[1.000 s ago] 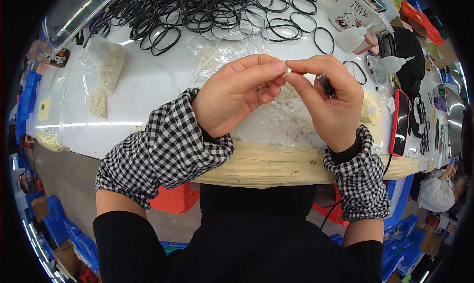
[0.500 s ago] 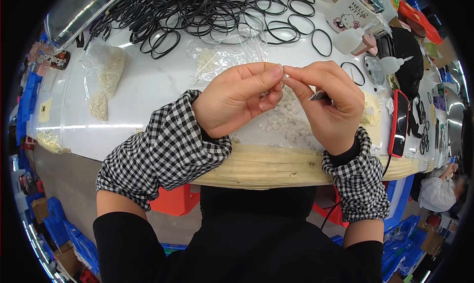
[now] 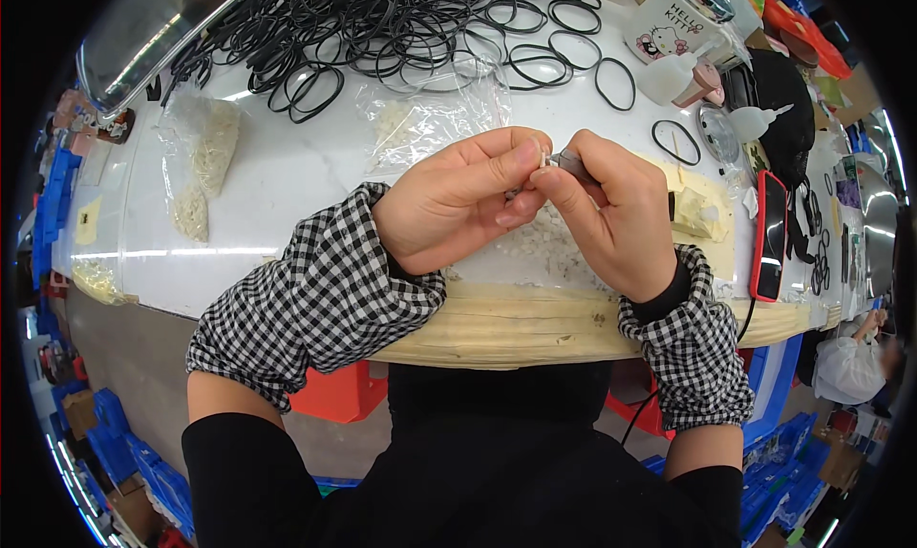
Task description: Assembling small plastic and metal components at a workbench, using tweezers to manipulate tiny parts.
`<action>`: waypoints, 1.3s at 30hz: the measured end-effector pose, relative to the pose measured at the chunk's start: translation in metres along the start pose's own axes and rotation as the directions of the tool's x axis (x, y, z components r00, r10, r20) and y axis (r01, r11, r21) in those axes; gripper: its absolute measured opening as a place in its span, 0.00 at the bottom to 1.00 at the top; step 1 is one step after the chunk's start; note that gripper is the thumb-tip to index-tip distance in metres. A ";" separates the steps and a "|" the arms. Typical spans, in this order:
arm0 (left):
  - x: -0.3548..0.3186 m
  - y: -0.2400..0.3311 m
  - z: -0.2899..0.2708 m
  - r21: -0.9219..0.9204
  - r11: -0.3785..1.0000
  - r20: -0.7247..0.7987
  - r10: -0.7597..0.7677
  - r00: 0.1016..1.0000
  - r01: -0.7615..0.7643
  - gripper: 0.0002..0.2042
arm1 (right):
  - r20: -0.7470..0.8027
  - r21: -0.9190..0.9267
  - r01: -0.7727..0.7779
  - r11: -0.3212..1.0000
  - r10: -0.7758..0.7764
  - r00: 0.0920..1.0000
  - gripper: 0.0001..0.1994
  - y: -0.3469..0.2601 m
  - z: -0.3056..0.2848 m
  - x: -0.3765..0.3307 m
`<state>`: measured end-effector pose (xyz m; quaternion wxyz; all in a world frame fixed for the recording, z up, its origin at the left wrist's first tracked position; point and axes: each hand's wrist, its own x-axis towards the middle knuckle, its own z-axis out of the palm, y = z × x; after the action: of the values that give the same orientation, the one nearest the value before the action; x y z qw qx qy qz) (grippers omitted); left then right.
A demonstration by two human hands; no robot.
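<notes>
Above the table's near edge, my left hand [image 3: 458, 190] is closed in a pinch on a small whitish piece [image 3: 545, 156]. Close against it on the right, my right hand [image 3: 621, 209] is closed around a small grey metal tool [image 3: 571, 163], mostly hidden by the fingers, so its exact kind does not show. Thumb and fingertips of both hands meet around the piece. Below them, many small white pieces [image 3: 535, 257] lie scattered on the table. Behind my left hand lies a clear plastic bag [image 3: 430, 118] with more pale pieces.
A heap of black rubber loops [image 3: 382, 32] covers the table's far side. At left stands a bag of pale pieces [image 3: 215, 147]. To the right are a yellowish block [image 3: 697, 214], a red-edged phone [image 3: 770, 233] and squeeze bottles [image 3: 669, 78]. A wooden edge [image 3: 506, 328] runs along the front.
My right hand has shifted slightly left and turned, bringing the grey metal tool up to the fingertips beside the whitish piece. My left hand has barely moved.
</notes>
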<state>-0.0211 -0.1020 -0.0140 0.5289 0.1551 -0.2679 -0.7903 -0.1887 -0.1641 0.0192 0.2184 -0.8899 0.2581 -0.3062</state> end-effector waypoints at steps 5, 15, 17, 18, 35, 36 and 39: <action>-0.001 -0.001 0.001 -0.024 1.000 -0.019 -0.002 1.000 0.001 0.09 | 0.004 0.003 0.002 1.000 -0.002 1.000 0.15 0.000 0.002 0.000; -0.001 -0.003 -0.001 -0.005 1.000 0.024 0.004 1.000 -0.003 0.10 | 0.016 0.044 0.001 0.999 -0.001 1.000 0.15 -0.001 0.001 -0.001; 0.000 -0.003 -0.003 -0.001 1.000 0.055 0.010 0.998 -0.010 0.10 | 0.014 0.052 0.004 0.999 -0.005 1.000 0.15 -0.001 0.002 -0.001; 0.000 -0.003 -0.002 0.007 1.000 0.041 0.008 0.999 -0.008 0.10 | 0.012 0.051 0.006 0.999 -0.007 1.000 0.14 -0.001 0.002 -0.001; -0.002 -0.003 0.001 0.003 1.000 0.011 0.016 1.000 -0.016 0.10 | 0.006 0.021 0.035 0.999 -0.035 0.999 0.14 -0.001 0.001 -0.002; -0.002 -0.003 0.001 0.005 1.000 0.019 0.017 1.000 -0.017 0.10 | 0.001 0.016 0.039 0.999 -0.039 0.999 0.14 -0.001 0.000 -0.002; -0.001 -0.004 0.000 0.006 1.000 0.033 0.017 0.999 -0.017 0.10 | -0.006 0.005 0.044 0.999 -0.044 0.999 0.14 -0.001 0.000 -0.002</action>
<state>-0.0233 -0.1001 -0.0162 0.5306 0.1415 -0.2805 -0.7872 -0.1896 -0.1622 0.0188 0.2133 -0.8939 0.2384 -0.3142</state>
